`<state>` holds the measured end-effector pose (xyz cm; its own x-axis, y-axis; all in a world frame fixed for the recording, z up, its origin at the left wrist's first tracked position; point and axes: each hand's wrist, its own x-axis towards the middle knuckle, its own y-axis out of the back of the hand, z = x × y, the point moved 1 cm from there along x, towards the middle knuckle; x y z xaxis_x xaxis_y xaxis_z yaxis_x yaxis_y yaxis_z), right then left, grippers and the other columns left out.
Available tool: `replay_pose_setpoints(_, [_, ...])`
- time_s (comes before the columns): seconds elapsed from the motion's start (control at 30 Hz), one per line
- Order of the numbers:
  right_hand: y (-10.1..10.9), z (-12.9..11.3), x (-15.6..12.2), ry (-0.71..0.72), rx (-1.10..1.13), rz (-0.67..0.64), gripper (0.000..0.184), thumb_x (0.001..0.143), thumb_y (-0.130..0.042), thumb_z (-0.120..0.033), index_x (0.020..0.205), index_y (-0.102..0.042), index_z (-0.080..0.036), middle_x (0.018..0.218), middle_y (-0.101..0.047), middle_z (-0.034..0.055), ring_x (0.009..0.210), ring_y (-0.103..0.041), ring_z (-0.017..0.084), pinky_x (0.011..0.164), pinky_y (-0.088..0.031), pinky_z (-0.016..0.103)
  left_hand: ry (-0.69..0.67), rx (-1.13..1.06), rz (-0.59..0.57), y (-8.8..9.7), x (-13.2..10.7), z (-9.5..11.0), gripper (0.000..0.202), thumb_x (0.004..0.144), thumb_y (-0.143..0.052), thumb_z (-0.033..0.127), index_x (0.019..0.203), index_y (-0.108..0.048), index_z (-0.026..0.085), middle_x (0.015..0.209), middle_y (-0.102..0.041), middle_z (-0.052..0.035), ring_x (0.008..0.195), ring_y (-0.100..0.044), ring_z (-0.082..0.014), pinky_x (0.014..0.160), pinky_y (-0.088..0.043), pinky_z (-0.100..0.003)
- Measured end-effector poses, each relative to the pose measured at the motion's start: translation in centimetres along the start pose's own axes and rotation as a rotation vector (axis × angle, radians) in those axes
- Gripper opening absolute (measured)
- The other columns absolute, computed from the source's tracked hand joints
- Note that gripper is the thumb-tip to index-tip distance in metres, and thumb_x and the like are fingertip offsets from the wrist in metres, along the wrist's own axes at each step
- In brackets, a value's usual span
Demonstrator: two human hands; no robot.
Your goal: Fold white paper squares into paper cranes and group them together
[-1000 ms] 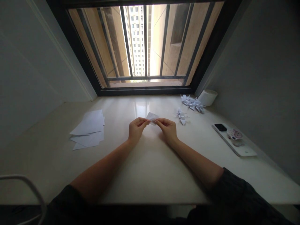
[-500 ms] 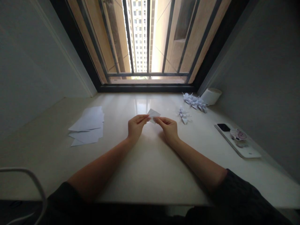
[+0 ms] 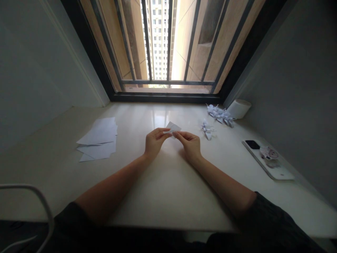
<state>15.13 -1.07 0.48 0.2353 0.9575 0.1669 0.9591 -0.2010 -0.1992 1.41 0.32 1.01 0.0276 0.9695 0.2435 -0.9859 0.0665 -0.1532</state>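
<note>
A small folded piece of white paper (image 3: 173, 126) is held between my two hands over the middle of the sill. My left hand (image 3: 156, 141) pinches its left edge between thumb and fingers. On the opposite side, my right hand (image 3: 190, 142) grips the lower right part with thumb and forefinger. The fingertips nearly meet and hide the paper's near edge. To the right of my right hand lie a few folded paper figures (image 3: 207, 130), apart from it.
Loose white paper sheets (image 3: 98, 131) are stacked at the left. More folded paper figures (image 3: 219, 115) lie by a white roll (image 3: 239, 109) at the back right. A phone (image 3: 279, 172) with a round grip rests at the right. A white cable (image 3: 43, 200) curves at the lower left.
My left fingers have shifted slightly right along the paper, with the thumb now closer to my right hand. My right hand keeps its pinch. The view has tilted a little.
</note>
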Motion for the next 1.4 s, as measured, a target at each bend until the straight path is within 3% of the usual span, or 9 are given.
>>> replay_pose_setpoints(0.43, [-0.2, -0.3, -0.1, -0.003, 0.061, 0.017, 0.017, 0.061, -0.077, -0.034, 0.072, -0.074, -0.021, 0.069, -0.071, 0.0019, 0.066, -0.061, 0.015, 0.064, -0.048, 0.030, 0.048, 0.012, 0.061, -0.1, 0.1, 0.0, 0.028, 0.063, -0.076, 0.030, 0.088, -0.072, 0.018, 0.080, -0.073, -0.0053, 0.073, -0.064, -0.0158, 0.072, -0.050, -0.031])
replay_pose_setpoints(0.67, [0.0, 0.1, 0.1, -0.017, 0.021, 0.027, 0.023, 0.059, -0.077, -0.039, 0.073, -0.074, -0.020, 0.071, -0.072, 0.0031, 0.067, -0.063, 0.016, 0.067, -0.050, 0.032, 0.061, 0.007, 0.061, -0.2, 0.0, -0.1, 0.028, 0.061, -0.077, 0.031, 0.085, -0.072, 0.017, 0.079, -0.073, -0.0047, 0.069, -0.062, -0.0137, 0.070, -0.050, -0.030])
replay_pose_setpoints(0.9, [0.1, -0.1, 0.2, -0.023, 0.051, -0.042, 0.028, 0.054, -0.080, -0.038, 0.074, -0.072, -0.020, 0.078, -0.074, 0.0044, 0.072, -0.067, 0.020, 0.076, -0.053, 0.037, 0.084, -0.025, 0.059, 0.1, 0.2, -0.5, 0.030, 0.061, -0.077, 0.031, 0.087, -0.072, 0.018, 0.079, -0.072, -0.0049, 0.071, -0.063, -0.0145, 0.070, -0.051, -0.030])
replay_pose_setpoints(1.1, [0.1, 0.3, 0.3, -0.056, 0.087, -0.020, 0.031, 0.053, -0.081, -0.038, 0.073, -0.069, -0.018, 0.074, -0.072, 0.0043, 0.068, -0.066, 0.018, 0.073, -0.052, 0.035, 0.092, -0.034, 0.053, 0.1, 0.3, -0.6, 0.029, 0.061, -0.077, 0.031, 0.086, -0.072, 0.017, 0.077, -0.072, -0.0039, 0.068, -0.062, -0.0128, 0.069, -0.049, -0.028])
replay_pose_setpoints(1.27, [0.2, 0.5, 0.5, -0.047, 0.103, 0.000, 0.034, 0.051, -0.082, -0.038, 0.064, -0.056, -0.020, 0.054, -0.061, -0.0041, 0.056, -0.059, 0.013, 0.064, -0.048, 0.029, 0.101, -0.009, 0.046, 0.0, 0.3, -0.5, 0.029, 0.061, -0.077, 0.034, 0.083, -0.069, 0.016, 0.073, -0.070, -0.0035, 0.067, -0.062, -0.0133, 0.069, -0.049, -0.029])
replay_pose_setpoints(1.4, [0.1, 0.6, 0.5, -0.046, 0.110, -0.019, 0.044, 0.050, -0.081, -0.042, 0.058, -0.044, -0.021, 0.056, -0.060, -0.0040, 0.058, -0.058, 0.013, 0.063, -0.047, 0.029, 0.100, 0.020, 0.059, 0.1, 0.2, -0.5, 0.039, 0.060, -0.077, 0.036, 0.090, -0.059, 0.017, 0.066, -0.069, -0.0013, 0.062, -0.062, -0.0130, 0.063, -0.048, -0.026])
